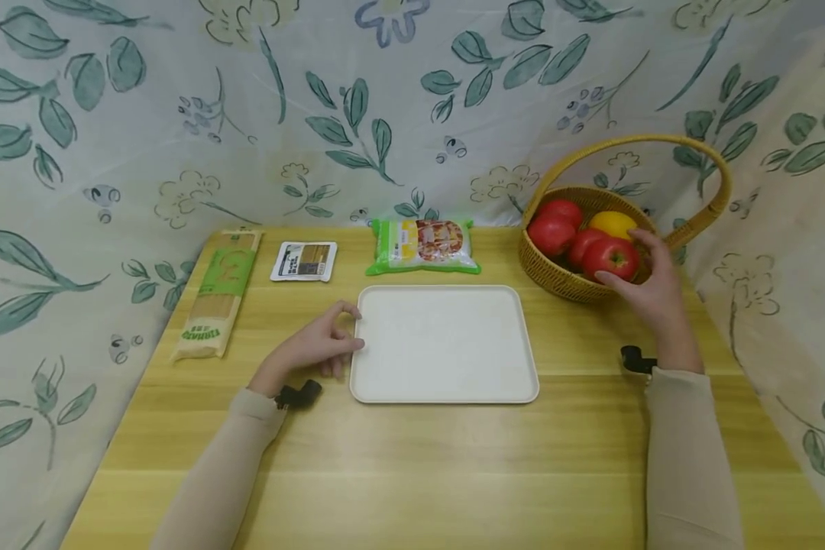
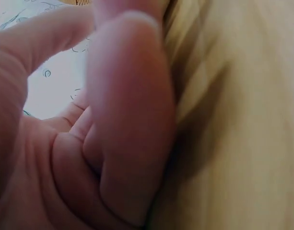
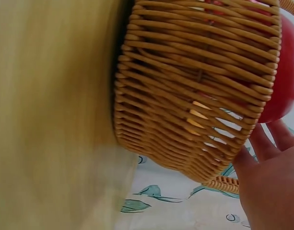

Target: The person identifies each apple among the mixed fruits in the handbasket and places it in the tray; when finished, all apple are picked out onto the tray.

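In the head view my right hand [image 1: 660, 294] reaches into the wicker basket [image 1: 557, 281] at the back right. Its thumb and fingers hold a red apple [image 1: 616, 258] from two sides. The right wrist view shows the fingers against the far side of a red apple [image 3: 285, 76], beyond the woven basket wall. Several red apples and a yellow fruit [image 1: 613, 224] lie in the basket. My left hand [image 1: 319, 341] rests at the left edge of a white tray [image 1: 443, 344], fingers loosely bent, thumb and index finger at the rim. In the left wrist view its own fingers hide the tray.
Behind the tray lies a green-edged food bag [image 1: 422, 246]. A small white packet [image 1: 304, 261] is left of it, and a long noodle pack [image 1: 218, 294] lies at the table's left side. The basket's tall handle [image 1: 632, 140] arches over the fruit. Floral cloth [image 1: 399, 99] hangs behind.
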Tool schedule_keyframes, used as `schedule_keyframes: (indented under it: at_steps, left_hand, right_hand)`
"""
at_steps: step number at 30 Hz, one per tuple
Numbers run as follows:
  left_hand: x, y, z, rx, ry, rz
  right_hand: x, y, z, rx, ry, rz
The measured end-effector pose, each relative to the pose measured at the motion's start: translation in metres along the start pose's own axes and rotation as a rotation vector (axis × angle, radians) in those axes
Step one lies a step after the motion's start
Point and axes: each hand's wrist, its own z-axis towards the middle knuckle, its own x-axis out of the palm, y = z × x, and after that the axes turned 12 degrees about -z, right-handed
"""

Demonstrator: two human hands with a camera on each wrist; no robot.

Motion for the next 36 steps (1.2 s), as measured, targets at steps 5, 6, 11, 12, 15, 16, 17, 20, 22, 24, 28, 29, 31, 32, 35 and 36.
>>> schedule_keyframes:
  at_steps: [5, 6, 11, 12, 15, 16, 17, 20, 22, 24, 28, 29, 31, 32, 35, 36]
  left_hand:
    - [0.0001, -0.0005, 0.0028, -0.031, 0.008, 0.020]
    - [0.0002, -0.0003, 0.0029, -0.039, 0.009, 0.018]
    - [-0.0003, -0.0001, 0.0015, -0.063, 0.018, 0.009]
    - [-0.0004, -0.0004, 0.0014, -0.066, 0.017, 0.011]
    - [-0.0007, -0.0019, 0.0012, -0.074, 0.014, 0.019]
    - [-0.0007, -0.0023, 0.0012, -0.077, 0.011, 0.019]
    - [-0.0007, -0.0027, 0.0012, -0.079, 0.009, 0.018]
    - [-0.0003, -0.0032, 0.0017, -0.081, 0.011, 0.009]
    - [-0.0003, -0.0032, 0.0021, -0.081, 0.012, 0.009]
    - [-0.0004, -0.0032, 0.0022, -0.080, 0.012, 0.008]
    - [-0.0005, -0.0029, 0.0020, -0.082, 0.009, 0.001]
    - [-0.0006, -0.0026, 0.0020, -0.084, 0.009, -0.001]
    - [-0.0007, -0.0021, 0.0021, -0.084, 0.011, -0.002]
    - [-0.0009, -0.0017, 0.0022, -0.084, 0.012, -0.001]
    - [-0.0012, -0.0010, 0.0031, -0.079, 0.015, 0.000]
    - [-0.0012, -0.0010, 0.0034, -0.076, 0.015, 0.001]
  right_hand:
    - [-0.0002, -0.0041, 0.0015, 0.024, 0.029, -0.040]
    - [0.0001, -0.0049, 0.0015, 0.030, 0.039, -0.045]
    - [0.0024, -0.0078, 0.0003, 0.076, 0.070, -0.053]
    - [0.0025, -0.0083, 0.0008, 0.079, 0.071, -0.051]
    - [0.0023, -0.0081, 0.0023, 0.079, 0.067, -0.059]
    - [0.0024, -0.0084, 0.0029, 0.076, 0.067, -0.059]
    - [0.0024, -0.0082, 0.0032, 0.072, 0.064, -0.061]
    - [0.0027, -0.0086, 0.0034, 0.064, 0.060, -0.063]
    - [0.0026, -0.0088, 0.0031, 0.060, 0.055, -0.059]
    - [0.0026, -0.0091, 0.0030, 0.054, 0.050, -0.054]
    - [0.0034, -0.0091, 0.0026, 0.041, 0.028, -0.038]
    - [0.0035, -0.0087, 0.0026, 0.038, 0.023, -0.033]
    - [0.0038, -0.0081, 0.0027, 0.036, 0.016, -0.027]
    - [0.0038, -0.0076, 0.0028, 0.036, 0.015, -0.024]
    - [0.0027, -0.0032, 0.0024, 0.033, 0.013, 0.001]
    - [0.0021, -0.0003, 0.0019, 0.028, 0.010, 0.014]
